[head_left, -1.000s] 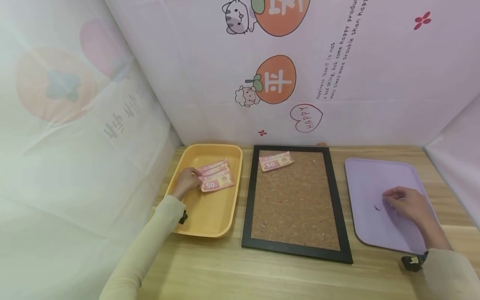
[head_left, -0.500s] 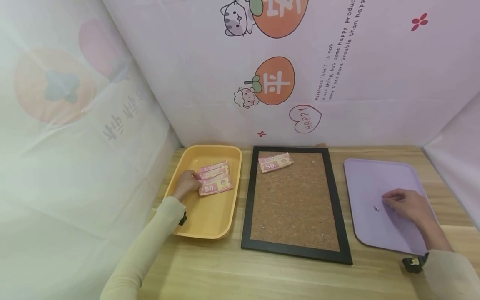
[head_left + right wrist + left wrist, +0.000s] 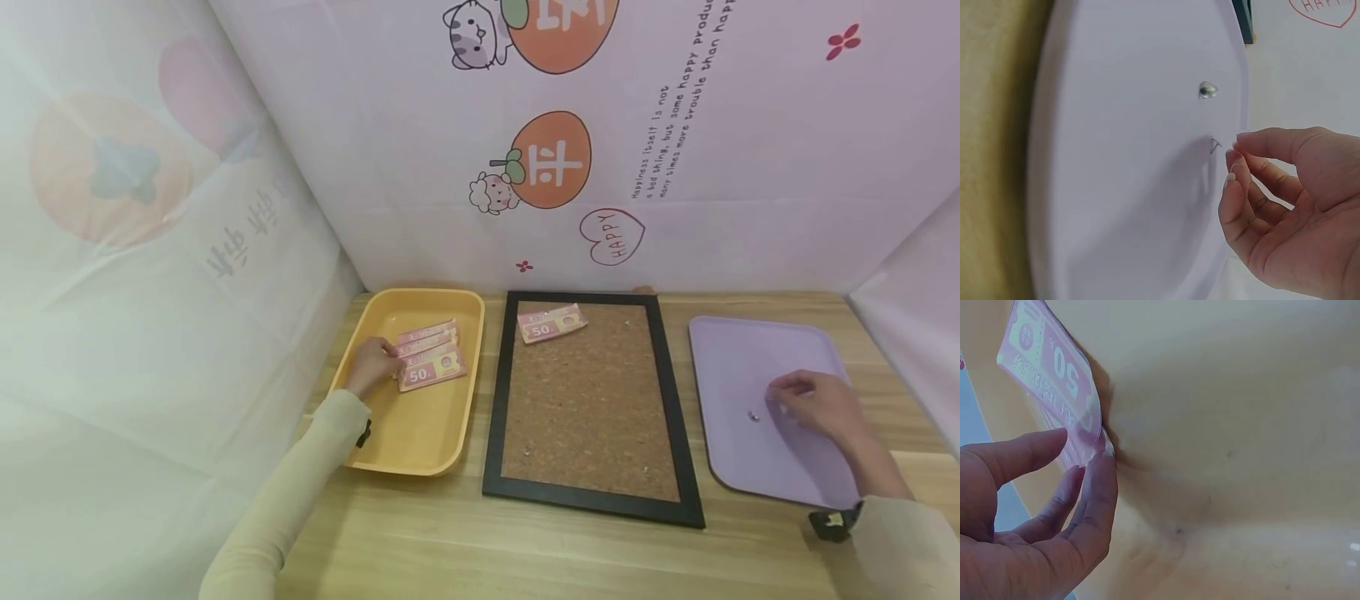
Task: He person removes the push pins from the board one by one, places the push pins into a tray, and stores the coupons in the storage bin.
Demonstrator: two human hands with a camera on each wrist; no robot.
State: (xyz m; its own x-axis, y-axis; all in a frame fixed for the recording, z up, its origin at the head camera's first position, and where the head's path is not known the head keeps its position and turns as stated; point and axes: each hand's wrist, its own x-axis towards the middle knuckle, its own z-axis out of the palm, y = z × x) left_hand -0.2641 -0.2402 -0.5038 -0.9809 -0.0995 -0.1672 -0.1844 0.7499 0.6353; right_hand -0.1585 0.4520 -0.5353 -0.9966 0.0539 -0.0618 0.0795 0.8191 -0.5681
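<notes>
In the yellow tray [image 3: 397, 433], my left hand [image 3: 372, 364] pinches the edge of a pink-and-yellow paper coupon [image 3: 429, 372] printed with 50. More coupons [image 3: 426, 332] overlap behind it. The left wrist view shows the thumb in front of the coupon [image 3: 1054, 372] and the fingers behind. Over the purple tray [image 3: 750, 350], my right hand [image 3: 817, 406] has thumb and index fingertips together. A small metal thumbtack [image 3: 1215, 145] is right beside these fingertips; whether they hold anything cannot be made out. Another silver thumbtack [image 3: 1208, 90] lies on the tray.
Between the trays lies a black-framed cork board [image 3: 585, 400], with one coupon [image 3: 552, 323] at its upper left. Small tacks [image 3: 647, 469] sit near the board's other corners. A printed cloth wall [image 3: 420, 167] stands behind the wooden table [image 3: 465, 542].
The front coupon in the yellow tray has shifted slightly down and left with my left hand. My right hand stays over the purple tray, with only small finger movement.
</notes>
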